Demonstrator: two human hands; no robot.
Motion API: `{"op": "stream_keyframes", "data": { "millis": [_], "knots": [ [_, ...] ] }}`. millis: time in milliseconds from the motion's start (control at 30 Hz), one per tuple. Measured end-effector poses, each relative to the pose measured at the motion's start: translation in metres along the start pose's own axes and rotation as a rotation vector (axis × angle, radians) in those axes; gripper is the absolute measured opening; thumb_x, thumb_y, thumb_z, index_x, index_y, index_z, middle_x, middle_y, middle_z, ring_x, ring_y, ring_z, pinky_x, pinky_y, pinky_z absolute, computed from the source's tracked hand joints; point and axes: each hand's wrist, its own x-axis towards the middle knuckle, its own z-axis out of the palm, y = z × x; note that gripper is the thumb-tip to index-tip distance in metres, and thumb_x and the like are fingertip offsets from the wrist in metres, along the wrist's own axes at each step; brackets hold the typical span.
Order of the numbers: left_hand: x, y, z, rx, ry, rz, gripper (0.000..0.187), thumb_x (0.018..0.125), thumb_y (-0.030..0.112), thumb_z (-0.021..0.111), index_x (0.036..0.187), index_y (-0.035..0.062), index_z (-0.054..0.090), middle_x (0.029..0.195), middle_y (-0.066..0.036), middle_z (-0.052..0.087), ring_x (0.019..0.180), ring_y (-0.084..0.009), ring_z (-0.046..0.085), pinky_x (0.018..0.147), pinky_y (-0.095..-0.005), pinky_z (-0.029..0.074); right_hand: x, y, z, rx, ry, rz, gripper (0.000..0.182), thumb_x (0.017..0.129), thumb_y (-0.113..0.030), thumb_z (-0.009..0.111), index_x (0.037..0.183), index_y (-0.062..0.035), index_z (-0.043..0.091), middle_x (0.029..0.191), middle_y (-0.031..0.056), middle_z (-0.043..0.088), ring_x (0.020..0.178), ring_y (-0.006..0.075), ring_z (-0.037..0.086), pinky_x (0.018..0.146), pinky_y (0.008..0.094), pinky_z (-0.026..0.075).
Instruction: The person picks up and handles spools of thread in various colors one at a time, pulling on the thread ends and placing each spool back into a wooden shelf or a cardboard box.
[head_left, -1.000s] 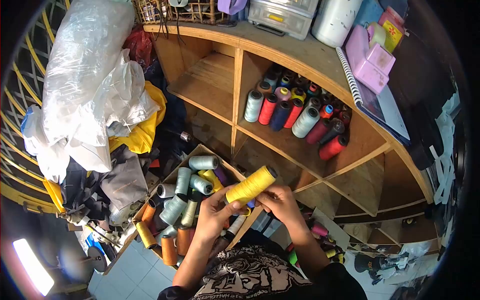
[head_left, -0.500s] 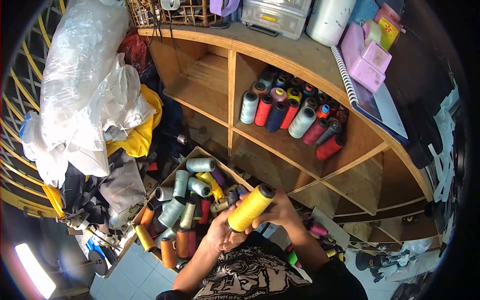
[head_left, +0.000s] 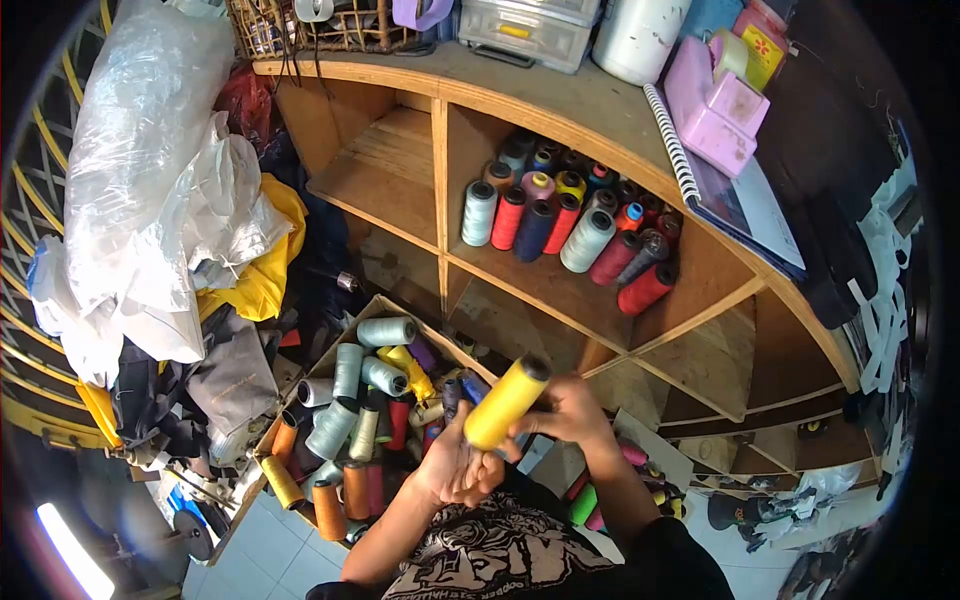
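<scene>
A spool of yellow thread (head_left: pixel 507 403) is held tilted in front of my chest, its dark top end pointing up and right. My left hand (head_left: pixel 460 468) is closed around the spool's lower end. On the spool's right side is my right hand (head_left: pixel 575 412), with its fingers curled in close to the yellow thread. Whatever those fingers pinch, perhaps a strand, is too small to make out. Behind my left hand stands a box (head_left: pixel 378 304) heaped with thread spools, including a pale grey-green spool (head_left: pixel 331 430) and an orange spool (head_left: pixel 329 511).
Upright thread spools (head_left: pixel 537 230) crowd one compartment of the curved wooden shelf (head_left: pixel 440 180). On its top are clear drawers (head_left: pixel 530 35), a pink tape dispenser (head_left: pixel 715 110) and a spiral notebook (head_left: pixel 755 215). Plastic bags (head_left: pixel 140 170) pile up at left. More spools lie low at right.
The view has shifted slightly, so the shelf appears further left. My right hand has moved along the spool's side with its fingers curling in. The yellow spool stays in my left hand.
</scene>
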Motion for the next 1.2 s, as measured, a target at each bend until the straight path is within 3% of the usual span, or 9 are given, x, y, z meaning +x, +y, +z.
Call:
{"op": "stream_keyframes", "data": {
  "millis": [67, 167, 233, 300, 333, 400, 700, 967, 1200],
  "knots": [
    [0.004, 0.006, -0.009, 0.477, 0.144, 0.018, 0.103, 0.081, 0.08, 0.004, 0.12, -0.0036, 0.048, 0.068, -0.017, 0.06, 0.047, -0.0229, 0.06, 0.034, -0.0242, 0.04, -0.001, 0.019, -0.008, 0.03, 0.306, 0.035, 0.039, 0.072, -0.028, 0.082, 0.099, -0.0047, 0.068, 0.085, 0.0065, 0.071, 0.077, 0.0127, 0.068, 0.07, 0.0289, 0.052],
    [0.011, -0.001, -0.058, 1.171, 0.563, 0.26, 0.067, 0.094, 0.059, 0.035, 0.114, -0.0032, 0.052, 0.076, -0.015, 0.064, 0.064, -0.0252, 0.065, 0.054, -0.0311, 0.051, 0.019, 0.003, -0.033, -0.184, 0.773, 0.093, 0.034, 0.075, -0.022, 0.08, 0.098, -0.003, 0.065, 0.084, 0.0072, 0.071, 0.076, 0.0156, 0.068, 0.067, 0.031, 0.053],
    [0.002, -0.007, -0.098, 2.194, 0.917, 0.282, 0.042, 0.091, 0.036, 0.053, 0.108, -0.0027, 0.055, 0.087, -0.022, 0.066, 0.072, -0.0338, 0.066, 0.06, -0.0428, 0.053, 0.021, 0.015, -0.055, -0.668, 0.884, 0.122, 0.03, 0.076, -0.022, 0.079, 0.091, -0.0016, 0.064, 0.079, 0.0101, 0.069, 0.071, 0.0193, 0.069, 0.062, 0.031, 0.053],
    [-0.011, -0.021, -0.16, 2.359, 1.115, 0.325, 0.038, 0.085, 0.03, 0.058, 0.107, -0.0011, 0.056, 0.091, -0.023, 0.065, 0.083, -0.0381, 0.065, 0.071, -0.047, 0.052, 0.026, 0.027, -0.064, -0.664, 0.945, 0.197, 0.03, 0.075, -0.021, 0.079, 0.087, -0.0002, 0.062, 0.073, 0.0129, 0.067, 0.066, 0.0215, 0.068, 0.057, 0.031, 0.053],
    [-0.019, -0.023, -0.162, 2.36, 1.112, 0.33, 0.038, 0.085, 0.03, 0.058, 0.107, -0.0011, 0.056, 0.091, -0.023, 0.065, 0.083, -0.0381, 0.065, 0.071, -0.047, 0.052, 0.029, 0.032, -0.067, -0.728, 0.977, 0.213, 0.031, 0.075, -0.021, 0.079, 0.087, 0.0007, 0.062, 0.073, 0.0135, 0.067, 0.065, 0.0217, 0.068, 0.056, 0.0315, 0.053],
    [-0.035, -0.026, -0.166, 2.098, 0.883, -0.183, 0.035, 0.083, 0.027, 0.058, 0.104, 0.0, 0.056, 0.091, -0.022, 0.065, 0.087, -0.0381, 0.064, 0.076, -0.0466, 0.051, 0.033, 0.04, -0.068, -0.817, 1.0, 0.307, 0.034, 0.073, -0.02, 0.081, 0.089, 0.0028, 0.061, 0.075, 0.0145, 0.067, 0.069, 0.0224, 0.069, 0.058, 0.032, 0.054],
    [-0.055, -0.032, -0.184, 1.956, 0.821, -0.222, 0.04, 0.082, 0.029, 0.06, 0.107, -0.0023, 0.055, 0.097, -0.027, 0.065, 0.093, -0.0414, 0.063, 0.081, -0.0479, 0.05, 0.038, 0.065, -0.066, -0.633, 1.123, 0.275, 0.045, 0.074, -0.013, 0.079, 0.104, 0.0035, 0.051, 0.081, 0.0195, 0.067, 0.079, 0.0268, 0.07, 0.065, 0.0323, 0.055],
    [-0.059, -0.025, -0.201, 1.992, 0.798, -0.373, 0.051, 0.073, 0.033, 0.069, 0.105, -0.0048, 0.057, 0.095, -0.028, 0.065, 0.091, -0.0405, 0.064, 0.082, -0.0467, 0.05, 0.039, 0.058, -0.068, -0.749, 1.16, 0.358, 0.037, 0.073, -0.014, 0.08, 0.09, 0.0006, 0.051, 0.074, 0.0157, 0.063, 0.07, 0.0317, 0.066, 0.061, 0.0386, 0.05],
    [-0.07, -0.007, -0.155, 1.775, 0.822, -0.025, 0.055, 0.072, 0.028, 0.073, 0.113, -0.0044, 0.057, 0.099, -0.026, 0.065, 0.095, -0.0353, 0.065, 0.084, -0.0413, 0.05, 0.033, 0.051, -0.061, -0.694, 1.08, 0.343, 0.037, 0.073, -0.02, 0.08, 0.086, -0.0003, 0.052, 0.071, 0.0158, 0.063, 0.066, 0.031, 0.065, 0.059, 0.0397, 0.05]
  ]
}}
